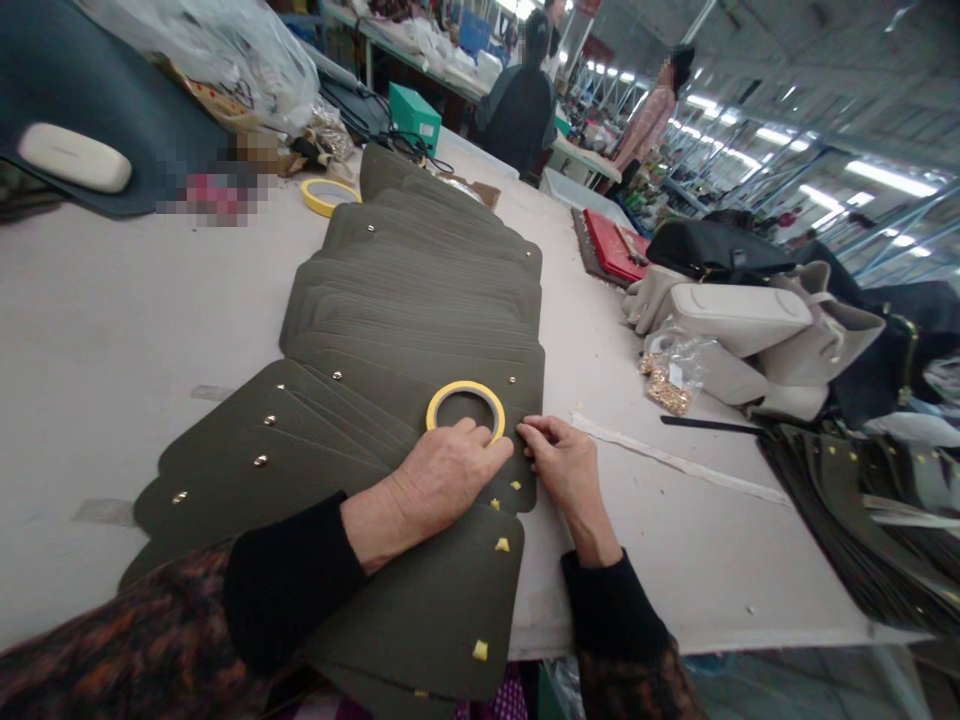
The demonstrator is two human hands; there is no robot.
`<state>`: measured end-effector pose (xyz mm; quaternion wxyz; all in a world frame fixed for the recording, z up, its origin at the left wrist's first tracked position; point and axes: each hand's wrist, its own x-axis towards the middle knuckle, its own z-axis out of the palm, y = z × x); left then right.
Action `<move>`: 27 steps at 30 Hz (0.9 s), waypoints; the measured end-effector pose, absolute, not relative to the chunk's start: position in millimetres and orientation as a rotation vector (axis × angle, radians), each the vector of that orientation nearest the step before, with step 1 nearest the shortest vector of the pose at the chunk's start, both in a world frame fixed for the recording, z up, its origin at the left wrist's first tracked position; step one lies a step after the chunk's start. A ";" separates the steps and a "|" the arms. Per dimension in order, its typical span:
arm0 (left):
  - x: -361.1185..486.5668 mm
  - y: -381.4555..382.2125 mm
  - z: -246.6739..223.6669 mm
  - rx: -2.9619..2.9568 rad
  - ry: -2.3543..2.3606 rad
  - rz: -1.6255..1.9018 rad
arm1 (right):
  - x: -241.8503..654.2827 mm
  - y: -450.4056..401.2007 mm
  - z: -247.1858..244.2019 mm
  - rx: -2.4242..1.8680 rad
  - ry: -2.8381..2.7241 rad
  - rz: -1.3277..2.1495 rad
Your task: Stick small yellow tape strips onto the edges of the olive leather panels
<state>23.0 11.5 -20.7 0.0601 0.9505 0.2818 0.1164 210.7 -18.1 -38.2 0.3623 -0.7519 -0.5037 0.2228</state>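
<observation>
The left hand (pixel 442 472) lies palm-down on the olive leather panels (pixel 420 330), fingers loosely curled, with the fingertips against the near rim of a yellow tape roll (pixel 465 408). Whether it has hold of the roll cannot be told. The right hand (pixel 566 468) sits just beside it, its fingertips (pixel 529 430) drawn close together at the panels' right edge. Anything pinched between them is too small to tell.

The panels overlap in a long fanned row that runs from under the hands away across the table (pixel 112 400), its long axis pointing forward and slightly right. Their rounded ends face left, most with gold rivets (pixel 260 461). The nearest panels carry small yellow squares (pixel 480 650).

A second tape roll (pixel 330 196) lies beyond the row. To the right are a white strip (pixel 675 460), a bag of gold hardware (pixel 671 378), cream handbags (pixel 739 320) and a pile of dark panels (pixel 855 510). A seated co-worker (pixel 517 110) is at the far end.
</observation>
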 end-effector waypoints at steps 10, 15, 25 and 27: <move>20.7 11.3 -23.1 2.909 0.864 0.352 | 215.6 -33.4 -35.3 -1.729 -1.906 0.073; 21.1 12.7 -22.6 2.918 0.849 0.319 | 210.8 -22.5 -36.2 -1.919 -1.763 0.223; 7.8 20.2 -17.3 2.758 0.688 0.577 | 207.4 -42.7 -15.8 -1.979 -1.814 0.677; 5.8 21.5 -18.7 2.700 0.677 0.638 | 206.1 -48.3 -14.7 -1.946 -1.788 0.696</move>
